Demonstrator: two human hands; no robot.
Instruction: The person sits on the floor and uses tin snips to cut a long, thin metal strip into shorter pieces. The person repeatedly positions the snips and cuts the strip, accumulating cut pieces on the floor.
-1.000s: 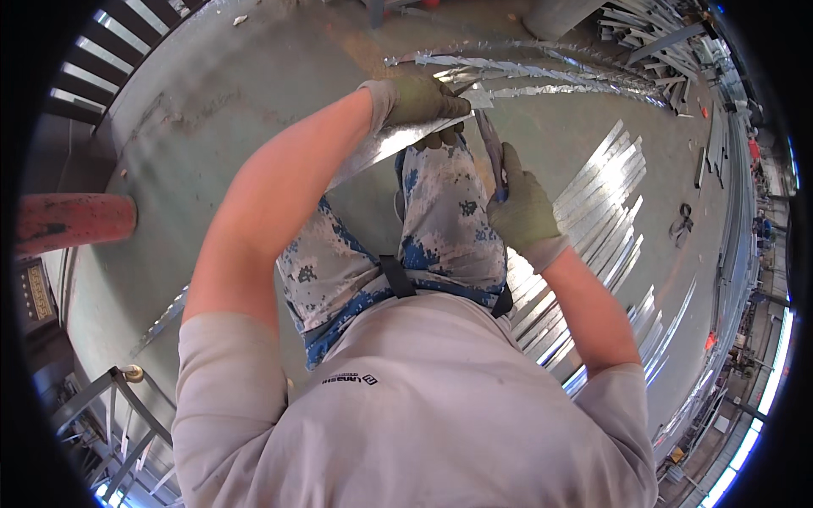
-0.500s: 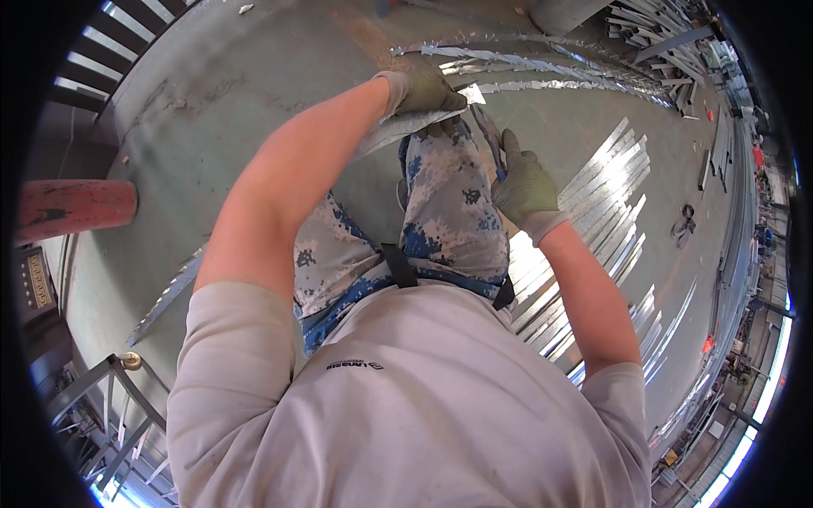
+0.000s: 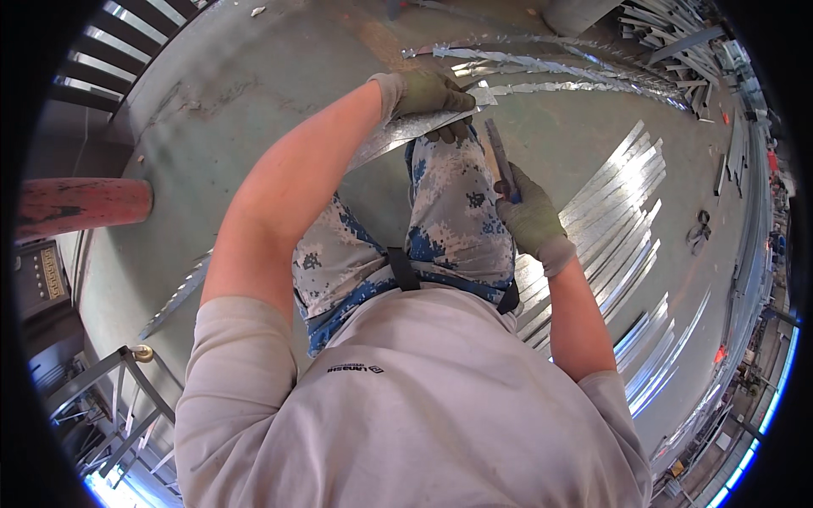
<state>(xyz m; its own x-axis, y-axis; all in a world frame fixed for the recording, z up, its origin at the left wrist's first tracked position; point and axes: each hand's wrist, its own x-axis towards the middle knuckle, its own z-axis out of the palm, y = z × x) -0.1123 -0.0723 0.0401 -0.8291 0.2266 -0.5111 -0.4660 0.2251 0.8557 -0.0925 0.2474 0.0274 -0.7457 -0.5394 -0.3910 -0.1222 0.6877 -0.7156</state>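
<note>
My left hand (image 3: 434, 95), in a dark green glove, is closed round a bent galvanised metal strip (image 3: 405, 130) near its far end. The strip slants down and left behind my forearm, over my knees. My right hand (image 3: 530, 212), gloved too, grips tin snips (image 3: 498, 151) by their blue handle. Their dark, narrow blades point up and away, just right of my right knee. A small gap lies between the blades and the strip's end (image 3: 485, 96). Whether the blades are parted cannot be made out.
Many flat metal strips (image 3: 610, 216) lie on the floor to my right. Jagged-edged strips (image 3: 542, 63) stretch across the far side. A red cylinder (image 3: 85, 207) lies at left, above a metal frame (image 3: 127, 372). A dark strap-like loop (image 3: 699, 232) is at far right.
The snips have come away from the strip's end, and my right hand has drawn slightly back toward me. My left hand keeps hold of the strip. The view has shifted a little.
</note>
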